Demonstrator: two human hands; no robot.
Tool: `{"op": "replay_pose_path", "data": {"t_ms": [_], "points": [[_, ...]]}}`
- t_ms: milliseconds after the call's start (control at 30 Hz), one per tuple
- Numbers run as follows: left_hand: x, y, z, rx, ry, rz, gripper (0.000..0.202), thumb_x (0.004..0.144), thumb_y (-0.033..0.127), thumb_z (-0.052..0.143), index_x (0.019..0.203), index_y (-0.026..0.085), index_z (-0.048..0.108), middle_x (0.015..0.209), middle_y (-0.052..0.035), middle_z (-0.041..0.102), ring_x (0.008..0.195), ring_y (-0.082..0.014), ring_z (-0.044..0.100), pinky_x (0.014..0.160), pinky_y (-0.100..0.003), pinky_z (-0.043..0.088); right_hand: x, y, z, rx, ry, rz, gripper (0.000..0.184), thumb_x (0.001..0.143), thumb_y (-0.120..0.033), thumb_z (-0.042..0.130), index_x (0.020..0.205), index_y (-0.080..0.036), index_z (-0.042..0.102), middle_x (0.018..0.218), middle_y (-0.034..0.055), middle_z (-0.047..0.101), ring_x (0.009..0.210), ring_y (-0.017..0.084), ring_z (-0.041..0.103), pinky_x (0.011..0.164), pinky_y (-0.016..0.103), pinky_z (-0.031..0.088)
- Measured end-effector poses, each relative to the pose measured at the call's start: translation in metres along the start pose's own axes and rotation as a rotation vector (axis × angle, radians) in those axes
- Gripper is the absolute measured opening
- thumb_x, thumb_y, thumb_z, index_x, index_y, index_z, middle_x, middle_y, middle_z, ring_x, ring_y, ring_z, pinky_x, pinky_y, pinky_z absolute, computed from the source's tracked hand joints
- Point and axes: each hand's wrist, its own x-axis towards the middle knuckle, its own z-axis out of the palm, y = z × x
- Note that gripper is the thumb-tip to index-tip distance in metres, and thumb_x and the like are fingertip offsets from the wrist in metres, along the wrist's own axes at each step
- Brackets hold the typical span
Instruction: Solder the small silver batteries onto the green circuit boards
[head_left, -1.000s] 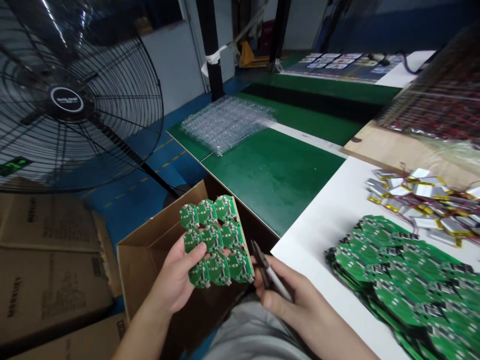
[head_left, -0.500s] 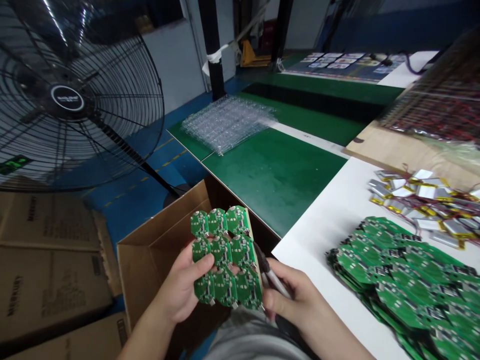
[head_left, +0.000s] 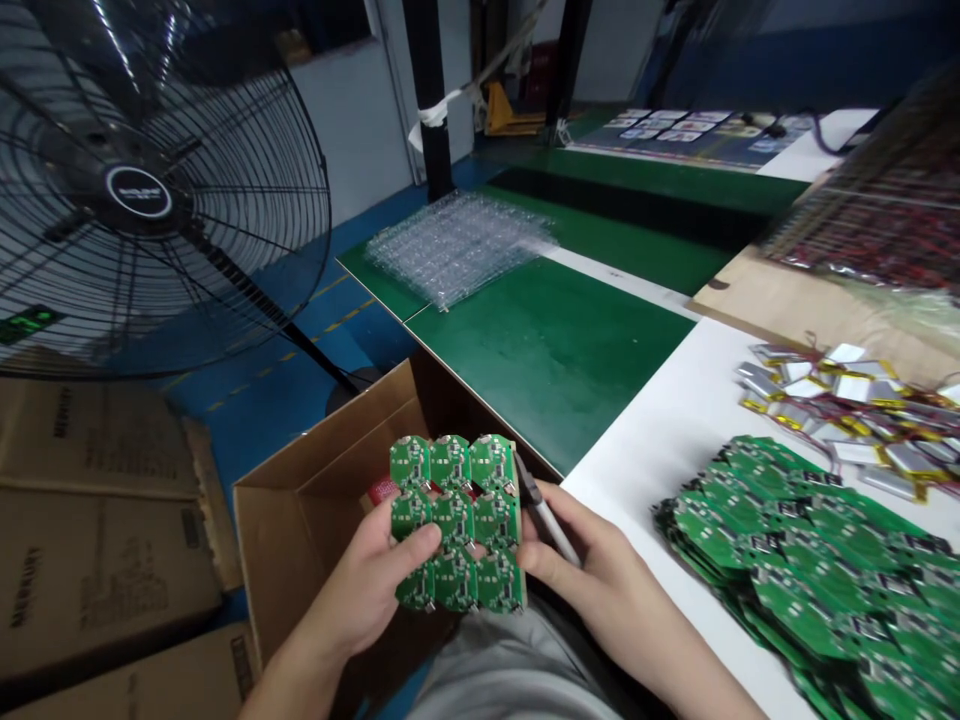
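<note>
Over the cardboard box, my left hand [head_left: 375, 570] grips a panel of joined green circuit boards [head_left: 454, 520] by its left side, thumb on top. The panel is tilted up toward me, with a pale strip along its right edge. In my right hand [head_left: 592, 570] is a tool that looks like pliers [head_left: 551, 520], with a dark head and a grey handle. Its head lies against the panel's right edge, and my right thumb is close to that edge too. The tool's tips are partly hidden. Something red [head_left: 382, 490] shows behind the panel.
The open cardboard box [head_left: 277, 540] stands below my hands. A stack of circuit board panels [head_left: 810, 570] and wired battery cells [head_left: 855, 390] lie on the white table [head_left: 637, 420]. Clear plastic trays [head_left: 457, 245] rest on the green table [head_left: 555, 350]. A large fan [head_left: 139, 195] stands left.
The panel has shifted slightly right and its far edge has come down toward me. My right hand has moved slightly, and the tool's head shows more clearly along the panel's edge.
</note>
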Motion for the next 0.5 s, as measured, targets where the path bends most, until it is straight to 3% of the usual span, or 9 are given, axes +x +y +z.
{"op": "replay_pose_path", "data": {"t_ms": [133,300,400,500], "points": [[0.001,-0.003,-0.004,-0.021,-0.019,-0.022,0.029,0.083,0.019,0.079,0.111,0.018,0.073,0.103,-0.0116,0.08,0.098,-0.031,0.076,0.093,-0.044,0.058,-0.002,0.003,0.003,0.106,-0.016,0.009,0.043,0.078,-0.049,0.08,0.11,-0.023,0.068,0.084,-0.0024,0.065,0.083,0.018,0.058,0.077,0.026,0.046],[0.007,-0.015,-0.016,-0.13,-0.119,-0.076,0.032,0.079,0.023,0.082,0.108,0.017,0.072,0.097,-0.0109,0.08,0.09,-0.0292,0.078,0.09,-0.043,0.06,0.003,0.013,0.013,0.346,-0.184,0.038,0.051,0.073,-0.058,0.081,0.106,-0.021,0.069,0.075,-0.0026,0.06,0.065,0.012,0.05,0.06,0.025,0.042],[0.011,-0.015,-0.028,-0.186,-0.121,-0.035,0.032,0.076,0.022,0.084,0.105,0.016,0.072,0.09,-0.0084,0.08,0.08,-0.025,0.078,0.083,-0.037,0.062,0.013,0.023,0.024,0.415,-0.231,0.053,0.062,0.07,-0.065,0.079,0.11,-0.021,0.065,0.07,-0.0046,0.052,0.059,0.012,0.049,0.056,0.027,0.044],[0.013,-0.006,-0.043,-0.257,-0.043,0.07,0.027,0.073,0.019,0.086,0.097,0.017,0.073,0.079,-0.0028,0.079,0.065,-0.0177,0.075,0.069,-0.026,0.061,0.029,0.039,0.04,0.408,-0.201,0.049,0.069,0.075,-0.075,0.068,0.118,-0.022,0.057,0.069,-0.0075,0.046,0.055,0.01,0.046,0.054,0.027,0.046]]}}
